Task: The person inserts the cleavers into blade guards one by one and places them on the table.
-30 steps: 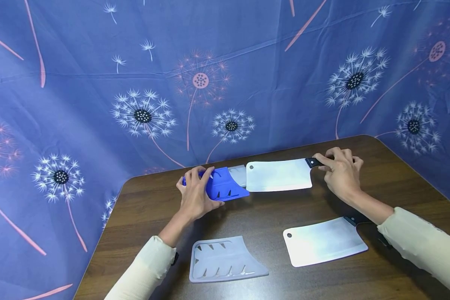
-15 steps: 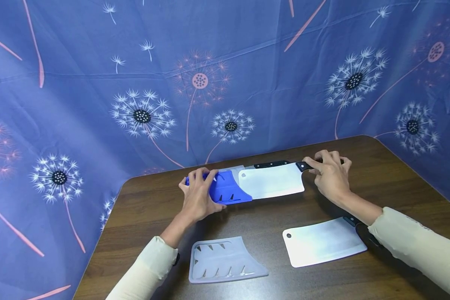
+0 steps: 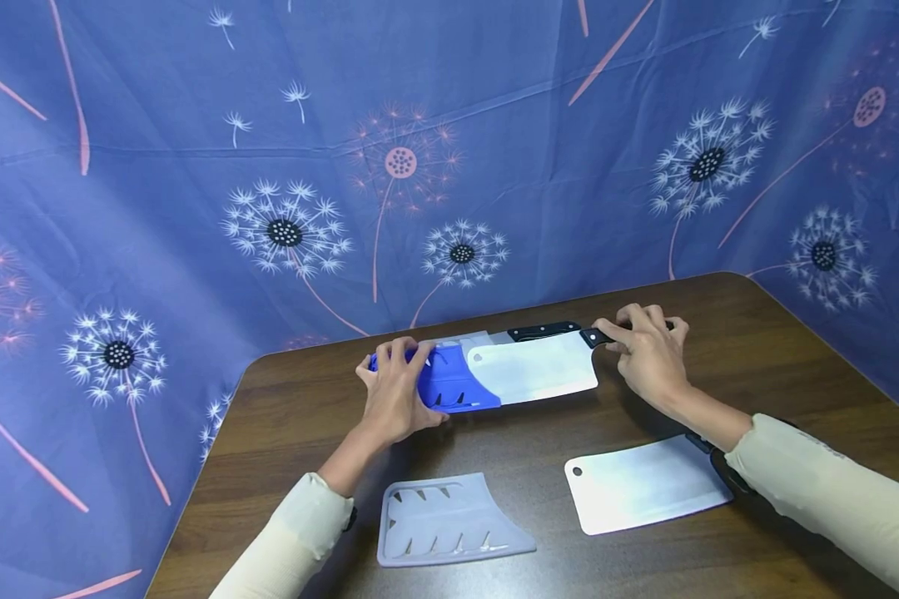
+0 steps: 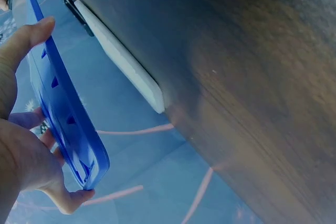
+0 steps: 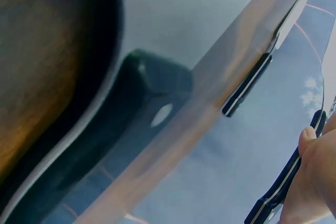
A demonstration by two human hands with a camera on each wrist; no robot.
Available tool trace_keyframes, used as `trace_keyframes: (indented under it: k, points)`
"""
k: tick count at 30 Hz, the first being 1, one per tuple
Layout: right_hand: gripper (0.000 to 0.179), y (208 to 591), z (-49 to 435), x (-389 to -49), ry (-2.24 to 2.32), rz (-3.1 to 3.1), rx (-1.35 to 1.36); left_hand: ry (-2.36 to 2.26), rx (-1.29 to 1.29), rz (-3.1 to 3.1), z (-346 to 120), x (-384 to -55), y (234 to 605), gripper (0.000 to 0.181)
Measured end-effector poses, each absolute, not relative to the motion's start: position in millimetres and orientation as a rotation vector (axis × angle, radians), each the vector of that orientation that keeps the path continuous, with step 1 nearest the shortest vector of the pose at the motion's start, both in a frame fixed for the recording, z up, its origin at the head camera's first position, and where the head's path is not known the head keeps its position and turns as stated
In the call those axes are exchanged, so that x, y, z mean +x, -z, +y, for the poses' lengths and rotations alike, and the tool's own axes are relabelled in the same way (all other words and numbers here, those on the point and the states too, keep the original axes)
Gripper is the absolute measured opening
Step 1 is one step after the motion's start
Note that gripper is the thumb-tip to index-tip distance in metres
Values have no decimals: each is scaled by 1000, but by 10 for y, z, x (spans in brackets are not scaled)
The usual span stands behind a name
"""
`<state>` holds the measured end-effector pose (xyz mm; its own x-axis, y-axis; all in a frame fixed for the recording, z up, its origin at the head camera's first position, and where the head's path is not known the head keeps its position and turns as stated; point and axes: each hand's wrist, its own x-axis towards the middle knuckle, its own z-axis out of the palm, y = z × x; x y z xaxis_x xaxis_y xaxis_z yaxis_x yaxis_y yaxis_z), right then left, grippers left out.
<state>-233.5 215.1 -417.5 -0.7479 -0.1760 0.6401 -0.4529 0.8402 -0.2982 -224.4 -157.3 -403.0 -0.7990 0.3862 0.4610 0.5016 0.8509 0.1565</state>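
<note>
My left hand grips a blue knife sheath with thumb below and fingers over the top. In the left wrist view this sheath is clear of the table. My right hand holds a cleaver by its black handle, also seen in the right wrist view. The broad blade's end with the round hole lies at the sheath's curved mouth, its lower corner hidden by the sheath. A second cleaver lies near my right forearm, its handle partly covered by the sleeve.
A whitish translucent sheath lies flat at the front. Behind the held cleaver, a knife with a black handle sits in another pale sheath by the table's back edge. A patterned blue cloth hangs behind the table.
My right hand has moved left and slightly nearer, bringing the cleaver's end to the blue sheath's mouth. The knife handle behind has come into view. My left hand has shifted slightly.
</note>
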Motion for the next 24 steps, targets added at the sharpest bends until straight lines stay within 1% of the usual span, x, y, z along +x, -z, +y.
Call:
trace_keyframes:
  k: [6,24]
  points:
    - [62,4157,2029,-2309,-586,-2393,501,369,-714,-2612,-1465,-2210,4008,106]
    - [60,4194,2010,-2249,-560,-2409,490,354,-671,-2674,-1386,-2139,3998,106]
